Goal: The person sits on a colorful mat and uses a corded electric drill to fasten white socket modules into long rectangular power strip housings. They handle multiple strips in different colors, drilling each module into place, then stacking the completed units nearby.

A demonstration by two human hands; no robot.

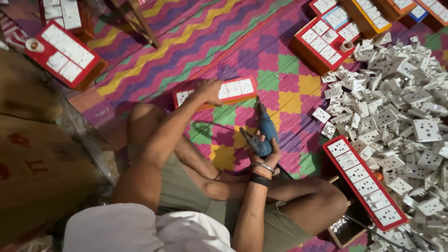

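Two hands: left hand point(211, 91) presses flat red-framed switch panel point(233, 88); right hand point(267, 150) grips blue drill point(265, 133).

The left hand point(211, 91) rests on a red-framed switch board point(217, 92) lying on the colourful woven mat point(280, 74). The right hand point(267, 150) grips a blue electric drill point(265, 130), its bit angled toward that board. A pile of white sockets point(396, 112) lies at right.
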